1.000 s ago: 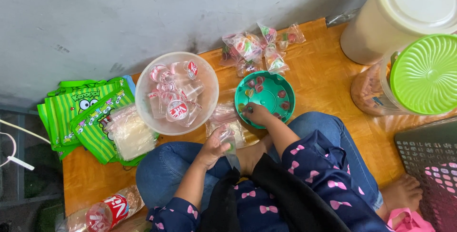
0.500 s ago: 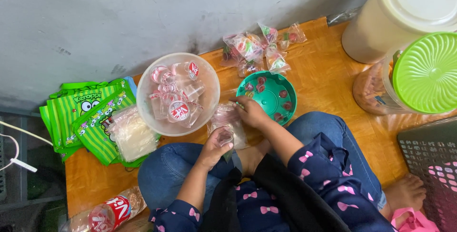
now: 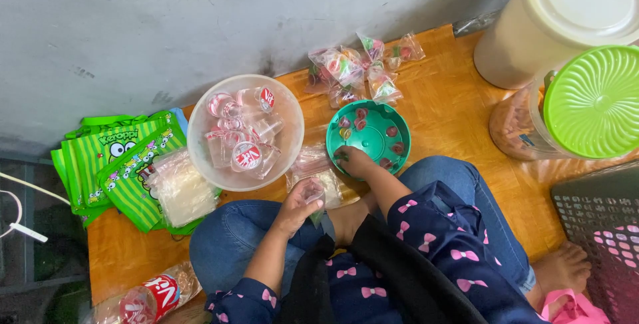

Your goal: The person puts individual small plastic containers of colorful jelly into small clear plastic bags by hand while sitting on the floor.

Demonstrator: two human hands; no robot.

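Observation:
My left hand (image 3: 297,205) holds a small clear plastic bag (image 3: 313,193) open above my lap. My right hand (image 3: 355,160) reaches into a teal green bowl (image 3: 394,129), its fingers closed on a small candy at the near rim. Several red and green candies lie in that bowl. A white bowl (image 3: 200,153) to the left holds several small clear jelly cups with red-and-white lids. Loose clear bags (image 3: 313,161) lie on the wooden floor between the two bowls.
Several filled candy bags (image 3: 353,68) lie by the grey wall. Green striped bags (image 3: 113,164) and a stack of clear bags (image 3: 178,191) sit left. A beige lidded bucket (image 3: 559,21), a green-lidded jar (image 3: 589,104) and a dark basket (image 3: 602,224) stand right.
My right hand moved from the clear bag back into the teal bowl. My left hand dropped a little toward my lap, keeping hold of the bag.

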